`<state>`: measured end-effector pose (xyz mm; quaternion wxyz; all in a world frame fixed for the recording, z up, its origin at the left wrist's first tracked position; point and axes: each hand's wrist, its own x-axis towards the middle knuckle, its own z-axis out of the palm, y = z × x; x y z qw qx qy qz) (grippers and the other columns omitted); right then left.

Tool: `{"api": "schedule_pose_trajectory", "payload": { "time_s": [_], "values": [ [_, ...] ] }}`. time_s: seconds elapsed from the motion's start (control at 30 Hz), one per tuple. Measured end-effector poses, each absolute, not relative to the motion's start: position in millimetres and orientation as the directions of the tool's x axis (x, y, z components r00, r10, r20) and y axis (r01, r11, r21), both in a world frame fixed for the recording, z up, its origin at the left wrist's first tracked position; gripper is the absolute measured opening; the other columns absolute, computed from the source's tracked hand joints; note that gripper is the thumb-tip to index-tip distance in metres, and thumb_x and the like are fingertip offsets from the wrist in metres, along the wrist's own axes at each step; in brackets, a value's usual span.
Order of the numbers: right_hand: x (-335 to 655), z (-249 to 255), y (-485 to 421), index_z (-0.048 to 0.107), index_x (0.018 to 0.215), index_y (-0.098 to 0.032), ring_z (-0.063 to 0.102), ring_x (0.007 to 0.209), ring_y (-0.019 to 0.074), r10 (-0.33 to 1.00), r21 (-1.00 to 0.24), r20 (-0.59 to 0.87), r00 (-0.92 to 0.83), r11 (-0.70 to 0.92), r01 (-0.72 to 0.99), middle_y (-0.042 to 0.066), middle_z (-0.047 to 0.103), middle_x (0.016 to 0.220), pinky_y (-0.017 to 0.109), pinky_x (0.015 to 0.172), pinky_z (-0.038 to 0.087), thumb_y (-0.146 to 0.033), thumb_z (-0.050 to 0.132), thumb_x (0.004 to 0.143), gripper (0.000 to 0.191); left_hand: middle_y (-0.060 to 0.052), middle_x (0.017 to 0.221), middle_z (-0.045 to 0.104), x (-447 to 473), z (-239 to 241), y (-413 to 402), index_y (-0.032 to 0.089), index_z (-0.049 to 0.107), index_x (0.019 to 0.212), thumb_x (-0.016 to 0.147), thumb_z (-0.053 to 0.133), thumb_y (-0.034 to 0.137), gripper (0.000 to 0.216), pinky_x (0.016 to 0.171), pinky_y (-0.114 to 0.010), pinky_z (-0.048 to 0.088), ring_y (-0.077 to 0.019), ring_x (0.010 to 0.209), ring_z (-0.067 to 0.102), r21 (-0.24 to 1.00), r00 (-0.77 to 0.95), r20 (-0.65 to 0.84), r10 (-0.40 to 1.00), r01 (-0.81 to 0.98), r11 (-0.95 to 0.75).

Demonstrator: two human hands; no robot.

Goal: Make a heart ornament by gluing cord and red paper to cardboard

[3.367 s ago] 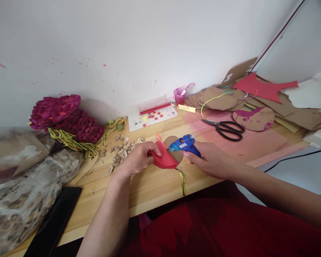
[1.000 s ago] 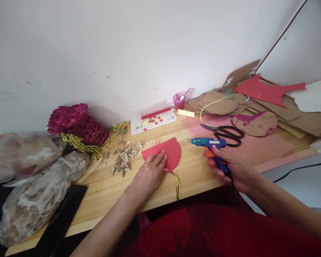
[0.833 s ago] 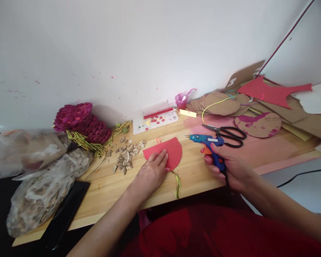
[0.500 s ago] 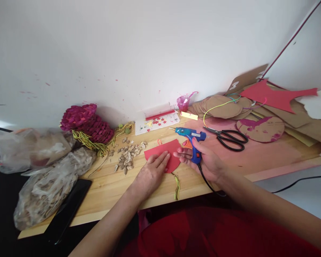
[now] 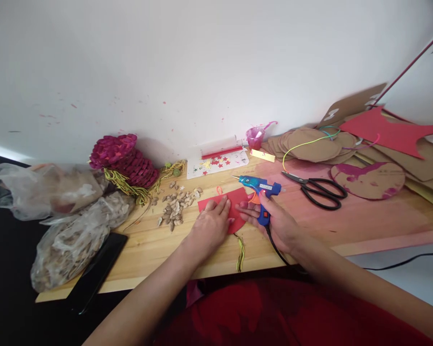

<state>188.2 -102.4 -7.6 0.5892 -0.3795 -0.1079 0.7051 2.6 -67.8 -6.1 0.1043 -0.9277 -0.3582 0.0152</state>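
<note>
My left hand [image 5: 211, 223] lies flat with its fingers stretched over a rounded piece of red paper [image 5: 240, 197]. A small orange loop [image 5: 219, 190] sticks out at the paper's far edge, and a yellow-green tassel [image 5: 241, 252] hangs from its near edge. In my right hand [image 5: 283, 228] is a blue glue gun [image 5: 254, 183], held by its handle, with the nozzle pointing left above the far side of the paper. The fingertips of that hand reach the paper's right edge. Pistachio-like shells [image 5: 176, 210] lie left of the paper.
Black-handled scissors [image 5: 323, 192] lie to the right, before cardboard discs [image 5: 310, 144]. A pink paint cup [image 5: 254, 138] and a sheet with star stickers [image 5: 216, 166] stand by the wall. On the left are a magenta shell-covered object [image 5: 126, 161], plastic bags [image 5: 70, 245] and a black phone [image 5: 97, 271].
The view has turned slightly left, so most things sit further right. Both hands keep nearly the same pose, the left on the red paper and the right around the glue gun.
</note>
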Motion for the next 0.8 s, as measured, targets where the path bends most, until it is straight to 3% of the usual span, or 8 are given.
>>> {"api": "schedule_pose_trajectory", "payload": {
  "time_s": [0.17, 0.33, 0.53, 0.67, 0.8],
  "values": [
    [188.7, -6.7, -103.4, 0.058, 0.1, -0.025, 0.074, 0.093, 0.0199, 0.908, -0.596, -0.419, -0.018, -0.29, -0.749, 0.004, 0.075, 0.087, 0.038, 0.089, 0.059, -0.03, 0.052, 0.1, 0.008, -0.019, 0.145, 0.053, 5.5, -10.5, -61.8, 0.003, 0.051, 0.138, 0.103, 0.035, 0.027, 0.045, 0.102, -0.043, 0.044, -0.0297, 0.123, 0.054, -0.154, 0.729, 0.066, 0.681, 0.682, -0.715],
    [190.4, -8.8, -102.9, 0.059, 0.103, -0.026, 0.074, 0.093, 0.0206, 0.92, -0.609, -0.391, -0.033, -0.286, -0.74, 0.004, 0.075, 0.089, 0.039, 0.089, 0.059, -0.033, 0.059, 0.096, 0.009, -0.021, 0.146, 0.051, 13.3, -12.7, -59.6, 0.004, 0.047, 0.141, 0.1, 0.044, 0.031, 0.049, 0.099, -0.046, 0.047, -0.0323, 0.12, 0.055, -0.056, 0.656, 0.123, 0.745, 0.754, -0.655],
    [190.1, -8.7, -102.3, 0.059, 0.098, -0.025, 0.074, 0.093, 0.0217, 0.929, -0.622, -0.369, -0.036, -0.276, -0.733, 0.004, 0.075, 0.088, 0.04, 0.088, 0.06, -0.037, 0.062, 0.094, 0.013, -0.021, 0.153, 0.042, 16.0, -17.3, -51.2, 0.008, 0.05, 0.138, 0.1, 0.043, 0.029, 0.044, 0.1, -0.046, 0.047, -0.0305, 0.123, 0.054, 0.039, 0.643, 0.172, 0.746, 0.752, -0.658],
    [189.6, -6.9, -103.4, 0.059, 0.098, -0.024, 0.073, 0.094, 0.0204, 0.927, -0.614, -0.374, -0.035, -0.276, -0.739, 0.005, 0.074, 0.089, 0.038, 0.09, 0.059, -0.034, 0.055, 0.098, 0.01, -0.028, 0.152, 0.039, 11.8, -25.0, -49.4, 0.002, 0.038, 0.145, 0.102, 0.038, 0.03, 0.052, 0.102, -0.049, 0.044, -0.0323, 0.135, 0.046, 0.084, 0.576, 0.23, 0.784, 0.791, -0.605],
    [189.7, -8.3, -103.9, 0.059, 0.101, -0.026, 0.073, 0.094, 0.0198, 0.929, -0.606, -0.368, -0.026, -0.261, -0.752, 0.003, 0.074, 0.089, 0.038, 0.091, 0.058, -0.033, 0.056, 0.098, 0.009, -0.024, 0.149, 0.046, 2.1, -28.9, -60.1, 0.005, 0.035, 0.148, 0.102, 0.036, 0.024, 0.05, 0.101, -0.044, 0.045, -0.0273, 0.132, 0.05, 0.12, 0.641, 0.319, 0.698, 0.703, -0.701]
  ]
}}
